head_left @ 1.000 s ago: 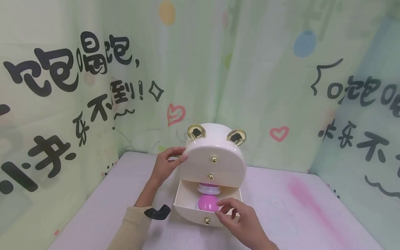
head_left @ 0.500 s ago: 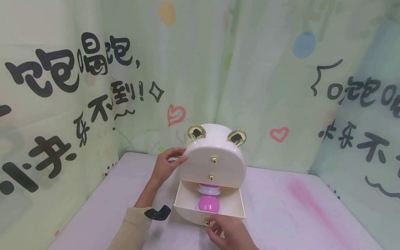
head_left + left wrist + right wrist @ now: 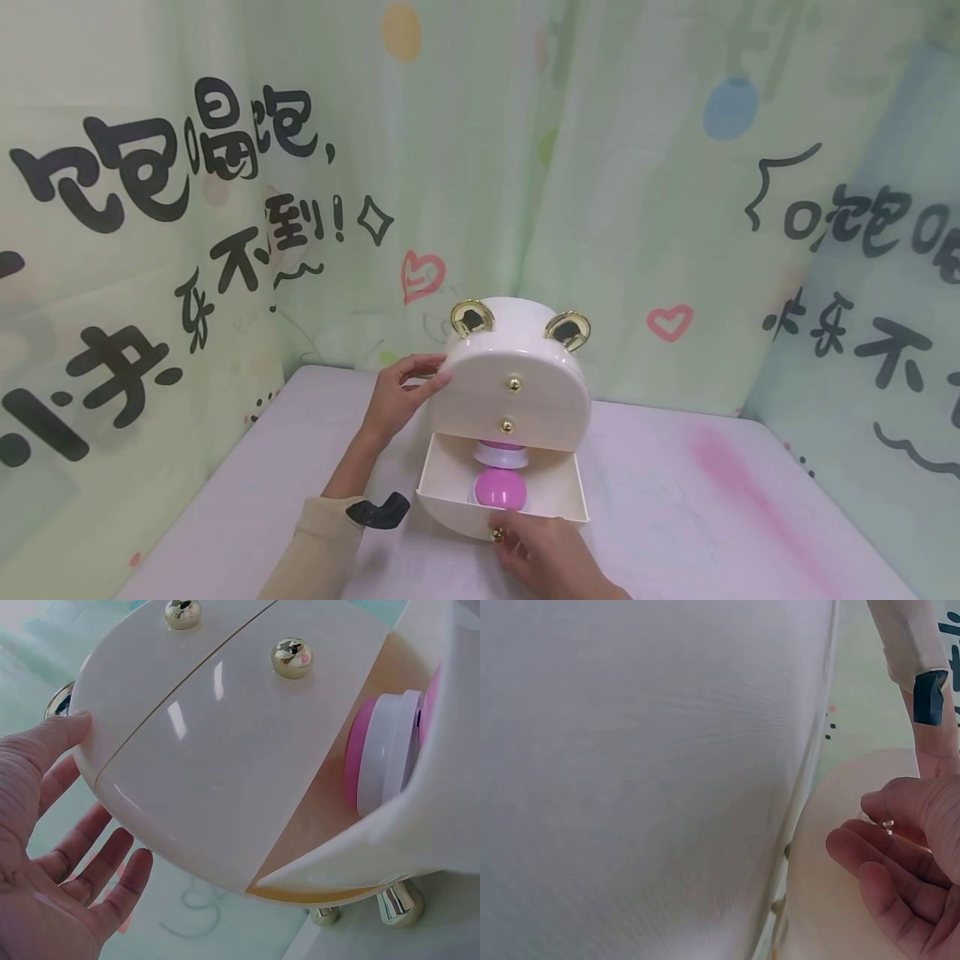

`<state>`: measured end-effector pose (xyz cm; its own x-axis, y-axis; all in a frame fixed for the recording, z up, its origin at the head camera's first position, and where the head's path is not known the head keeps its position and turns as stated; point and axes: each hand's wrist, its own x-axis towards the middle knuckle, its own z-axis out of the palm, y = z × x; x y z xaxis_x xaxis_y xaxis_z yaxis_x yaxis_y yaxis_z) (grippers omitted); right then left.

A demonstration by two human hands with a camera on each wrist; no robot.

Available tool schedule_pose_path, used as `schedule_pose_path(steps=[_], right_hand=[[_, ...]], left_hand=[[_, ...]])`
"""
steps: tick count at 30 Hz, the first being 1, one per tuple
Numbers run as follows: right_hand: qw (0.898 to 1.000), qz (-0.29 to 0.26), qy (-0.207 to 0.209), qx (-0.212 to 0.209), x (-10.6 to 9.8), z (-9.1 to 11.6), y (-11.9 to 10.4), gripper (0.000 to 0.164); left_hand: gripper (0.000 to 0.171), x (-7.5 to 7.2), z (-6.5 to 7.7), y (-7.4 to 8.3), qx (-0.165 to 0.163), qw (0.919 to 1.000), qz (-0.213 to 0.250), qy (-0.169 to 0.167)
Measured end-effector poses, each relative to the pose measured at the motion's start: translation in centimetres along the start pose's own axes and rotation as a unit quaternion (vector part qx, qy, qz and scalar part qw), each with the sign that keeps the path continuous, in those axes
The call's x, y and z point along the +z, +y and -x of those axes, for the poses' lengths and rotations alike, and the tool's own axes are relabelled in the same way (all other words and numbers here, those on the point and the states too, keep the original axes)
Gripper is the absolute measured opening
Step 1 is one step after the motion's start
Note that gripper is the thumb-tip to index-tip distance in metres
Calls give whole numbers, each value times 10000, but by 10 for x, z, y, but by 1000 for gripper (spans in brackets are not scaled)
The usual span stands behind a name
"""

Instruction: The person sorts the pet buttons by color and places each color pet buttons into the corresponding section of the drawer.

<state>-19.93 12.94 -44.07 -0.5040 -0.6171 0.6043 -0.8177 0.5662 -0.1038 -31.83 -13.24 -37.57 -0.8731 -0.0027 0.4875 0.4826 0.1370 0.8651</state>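
Note:
A white rounded storage box (image 3: pixel 472 396) with gold-rimmed ears stands on the table, its bottom drawer (image 3: pixel 450 510) pulled out. Inside the drawer are two round pink-and-white containers, one pink-topped (image 3: pixel 499 487) near the front, the other container (image 3: pixel 501 455) behind it, partly under the box front. My left hand (image 3: pixel 397 400) rests at the box's upper left side, thumb on the front edge and fingers spread along the side. With thumb and fingers, my right hand (image 3: pixel 551 550) pinches the small gold drawer knob (image 3: pixel 887 825), which the fingers partly cover.
Two more gold knobs, an upper knob (image 3: pixel 513 383) and a lower knob (image 3: pixel 507 426), sit on the closed front above. The pale table (image 3: pixel 660 500) carries a pink streak (image 3: pixel 742 483) at right. Printed curtains (image 3: pixel 600 208) hang behind and at both sides.
My right hand has moved from beside the front pink container down and left to the drawer knob, and its fingers have closed on it. The left hand, box and drawer stay put.

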Motion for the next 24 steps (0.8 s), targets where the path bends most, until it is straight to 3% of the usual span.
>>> schedule_pose_path(steps=[16, 24], right_hand=[[9998, 179, 49, -74, 0, -13, 6, 29], [9993, 254, 82, 252, 7, -26, 23, 26]], left_hand=[[37, 0, -2, -1, 2, 10000, -21, 16], [36, 0, -3, -4, -40, 10000, 43, 18]])
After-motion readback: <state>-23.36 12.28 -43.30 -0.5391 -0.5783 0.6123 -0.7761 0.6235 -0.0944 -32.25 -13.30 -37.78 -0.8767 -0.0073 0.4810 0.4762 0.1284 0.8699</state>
